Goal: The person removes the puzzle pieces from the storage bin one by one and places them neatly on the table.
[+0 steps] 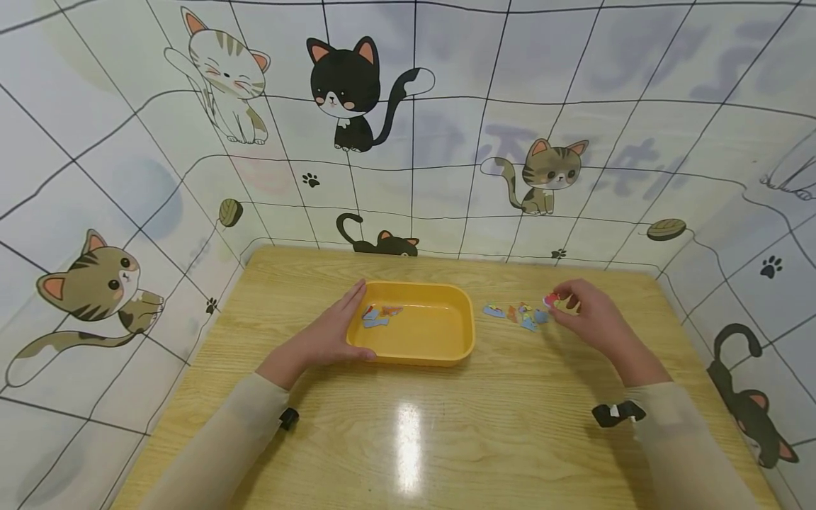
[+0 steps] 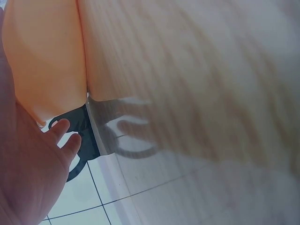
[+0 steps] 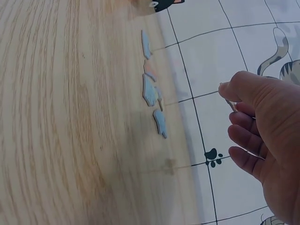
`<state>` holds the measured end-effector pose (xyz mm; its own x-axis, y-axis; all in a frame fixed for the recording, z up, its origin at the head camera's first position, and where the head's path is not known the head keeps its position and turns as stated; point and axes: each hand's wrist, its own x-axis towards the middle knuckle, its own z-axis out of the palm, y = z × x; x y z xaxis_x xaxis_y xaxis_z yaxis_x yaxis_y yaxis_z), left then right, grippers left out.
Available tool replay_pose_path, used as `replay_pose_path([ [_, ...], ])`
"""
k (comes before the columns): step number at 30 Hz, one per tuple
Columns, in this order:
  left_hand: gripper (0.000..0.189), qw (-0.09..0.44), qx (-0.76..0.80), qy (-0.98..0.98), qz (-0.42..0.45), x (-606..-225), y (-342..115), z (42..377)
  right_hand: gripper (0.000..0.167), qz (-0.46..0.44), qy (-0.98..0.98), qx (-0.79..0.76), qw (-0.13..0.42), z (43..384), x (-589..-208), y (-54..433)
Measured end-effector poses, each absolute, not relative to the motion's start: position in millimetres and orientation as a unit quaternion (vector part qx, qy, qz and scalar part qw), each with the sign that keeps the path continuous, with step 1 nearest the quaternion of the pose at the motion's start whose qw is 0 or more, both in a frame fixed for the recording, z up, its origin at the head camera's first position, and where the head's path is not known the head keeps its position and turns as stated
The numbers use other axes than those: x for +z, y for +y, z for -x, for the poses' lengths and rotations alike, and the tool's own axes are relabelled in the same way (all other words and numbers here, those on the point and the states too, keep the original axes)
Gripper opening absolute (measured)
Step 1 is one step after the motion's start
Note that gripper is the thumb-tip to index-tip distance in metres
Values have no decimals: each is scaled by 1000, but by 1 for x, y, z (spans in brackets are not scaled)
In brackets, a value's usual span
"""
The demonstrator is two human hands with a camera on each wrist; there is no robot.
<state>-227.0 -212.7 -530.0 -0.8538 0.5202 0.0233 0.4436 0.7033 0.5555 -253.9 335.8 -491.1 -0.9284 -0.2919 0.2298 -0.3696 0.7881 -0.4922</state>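
A yellow tray [image 1: 421, 358] sits on the wooden table in the head view, with several small puzzle-like pieces [image 1: 376, 322] at its left inside. My left hand [image 1: 328, 329] holds the tray's left end, thumb along the front corner and fingers toward the back corner. Above the table to the right, my right hand [image 1: 589, 319] pinches a small red piece [image 1: 551, 300] between thumb and fingertips. In the right wrist view only a thin edge of it shows. Several loose blue and orange pieces [image 1: 528, 324] lie between the tray and this hand.
The wooden table [image 1: 357, 425] meets a wall [image 1: 446, 142] covered in cat drawings at the back; similar walls stand at both sides. Black bands sit at both sleeves [image 1: 618, 414].
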Motion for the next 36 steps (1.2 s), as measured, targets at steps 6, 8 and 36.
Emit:
replay_pose_path([
  [6, 145, 72, 283, 921, -259, -530, -213, 227, 38, -155, -946, 279, 56, 254, -496, 345],
  [8, 145, 71, 282, 921, -258, -530, -213, 227, 37, -148, -947, 281, 47, 256, -498, 348],
  [36, 144, 63, 283, 919, -267, -532, -213, 228, 45, -93, -945, 302, -81, 272, -536, 371],
])
